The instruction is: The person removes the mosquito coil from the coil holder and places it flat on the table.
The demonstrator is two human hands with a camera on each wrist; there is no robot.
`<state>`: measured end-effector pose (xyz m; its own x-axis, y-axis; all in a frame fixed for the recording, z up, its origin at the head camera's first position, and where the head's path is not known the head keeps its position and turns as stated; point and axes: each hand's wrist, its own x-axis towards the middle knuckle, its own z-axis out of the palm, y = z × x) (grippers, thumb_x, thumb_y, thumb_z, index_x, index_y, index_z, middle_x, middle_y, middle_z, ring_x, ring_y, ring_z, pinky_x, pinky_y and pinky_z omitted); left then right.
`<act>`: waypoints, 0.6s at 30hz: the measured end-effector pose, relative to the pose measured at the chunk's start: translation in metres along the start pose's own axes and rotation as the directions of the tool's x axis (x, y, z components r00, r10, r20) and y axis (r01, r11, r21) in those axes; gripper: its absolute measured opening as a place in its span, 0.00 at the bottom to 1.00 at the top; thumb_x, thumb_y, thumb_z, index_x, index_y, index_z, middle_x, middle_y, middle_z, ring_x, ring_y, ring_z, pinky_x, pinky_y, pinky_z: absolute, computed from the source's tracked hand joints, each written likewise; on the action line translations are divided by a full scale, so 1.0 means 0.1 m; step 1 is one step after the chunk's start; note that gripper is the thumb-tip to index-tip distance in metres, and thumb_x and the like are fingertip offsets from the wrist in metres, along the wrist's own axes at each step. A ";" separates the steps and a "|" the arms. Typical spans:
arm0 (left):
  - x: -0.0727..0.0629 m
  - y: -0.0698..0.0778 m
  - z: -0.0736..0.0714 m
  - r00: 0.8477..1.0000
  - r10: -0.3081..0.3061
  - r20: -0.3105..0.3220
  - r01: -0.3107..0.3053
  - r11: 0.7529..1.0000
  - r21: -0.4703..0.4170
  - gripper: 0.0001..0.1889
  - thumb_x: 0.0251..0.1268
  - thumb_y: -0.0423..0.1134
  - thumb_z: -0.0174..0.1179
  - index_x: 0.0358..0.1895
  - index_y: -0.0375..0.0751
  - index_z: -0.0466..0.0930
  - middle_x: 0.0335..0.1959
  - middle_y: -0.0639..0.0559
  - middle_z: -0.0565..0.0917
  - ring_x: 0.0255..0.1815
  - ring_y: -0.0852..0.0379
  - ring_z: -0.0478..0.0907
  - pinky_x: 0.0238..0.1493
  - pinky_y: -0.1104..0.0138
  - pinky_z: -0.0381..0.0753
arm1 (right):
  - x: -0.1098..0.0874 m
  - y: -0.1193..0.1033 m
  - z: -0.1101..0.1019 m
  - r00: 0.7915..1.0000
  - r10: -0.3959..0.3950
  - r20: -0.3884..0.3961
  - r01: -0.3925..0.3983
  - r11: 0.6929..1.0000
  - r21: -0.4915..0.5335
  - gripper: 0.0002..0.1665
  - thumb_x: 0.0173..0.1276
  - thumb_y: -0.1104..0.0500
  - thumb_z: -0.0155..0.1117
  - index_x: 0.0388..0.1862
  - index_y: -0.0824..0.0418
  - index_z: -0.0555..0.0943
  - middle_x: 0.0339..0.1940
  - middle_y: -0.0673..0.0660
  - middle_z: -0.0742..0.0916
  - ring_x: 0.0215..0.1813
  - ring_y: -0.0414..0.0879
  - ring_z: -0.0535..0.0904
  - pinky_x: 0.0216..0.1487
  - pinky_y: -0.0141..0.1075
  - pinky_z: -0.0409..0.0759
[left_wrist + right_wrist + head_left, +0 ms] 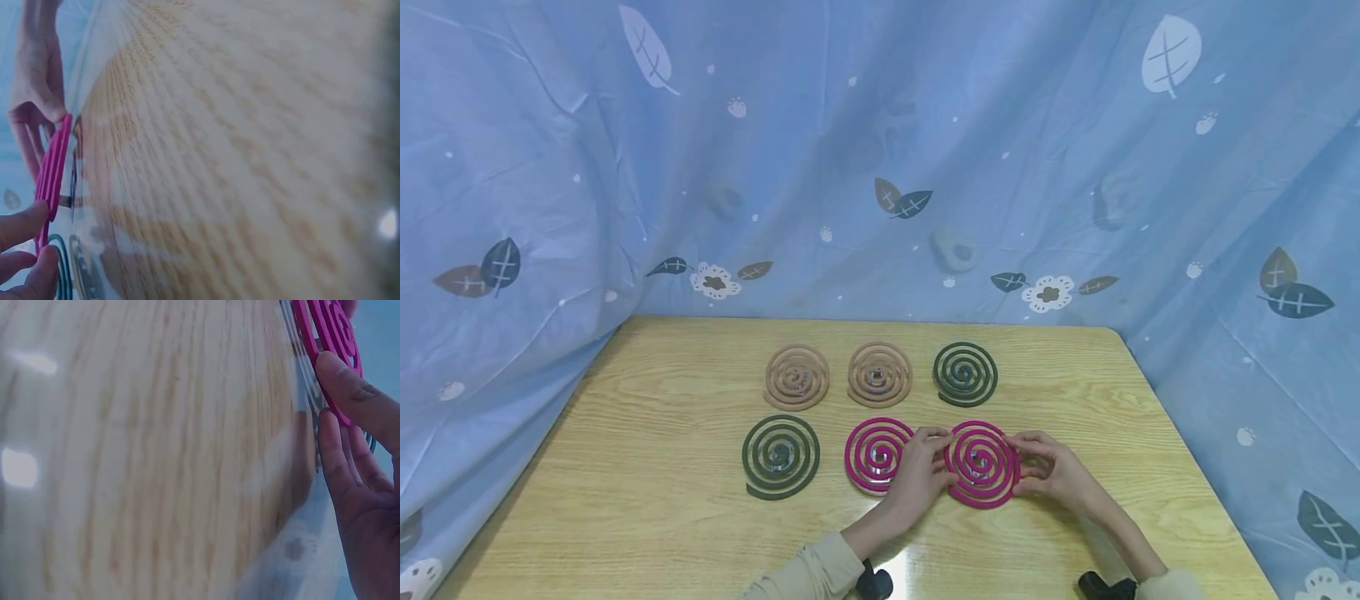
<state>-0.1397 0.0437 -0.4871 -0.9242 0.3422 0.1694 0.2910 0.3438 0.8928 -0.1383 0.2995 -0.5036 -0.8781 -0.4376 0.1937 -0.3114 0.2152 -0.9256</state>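
Both hands hold one magenta mosquito coil (993, 463) by its edges at the front right of the group. My left hand (920, 473) pinches its left rim, and my right hand (1049, 471) pinches the right rim between thumb and fingers. In the left wrist view the coil (54, 165) is seen edge-on, just over the tabletop. Part of a metal piece shows at its centre. A second magenta coil (859, 457) lies to the left, its right side partly hidden by my left hand. In the right wrist view, my right thumb presses on the coil's upper face.
A dark green coil (752, 454) lies at the front left. Behind are two tan coils (772, 367) (854, 367) and another dark green coil (991, 373). The wooden table (647, 467) meets a blue leaf-print curtain (820, 167) at its back and sides.
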 end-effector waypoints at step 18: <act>0.01 -0.01 -0.01 0.999 0.043 0.009 -0.043 0.999 0.032 0.28 0.45 0.22 0.70 0.55 0.22 0.75 0.53 0.40 0.75 0.37 0.58 0.80 0.40 0.77 0.83 | -0.01 -0.07 0.01 0.996 -0.068 -0.054 0.063 0.993 -0.100 0.32 0.43 0.74 0.76 0.49 0.83 0.76 0.51 0.75 0.74 0.49 0.36 0.80 0.43 0.38 0.86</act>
<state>-0.1412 0.0429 -0.4871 -0.9086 0.3646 0.2038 0.3383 0.3562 0.8710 -0.1344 0.2975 -0.4980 -0.8731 -0.4034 0.2737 -0.4004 0.2733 -0.8746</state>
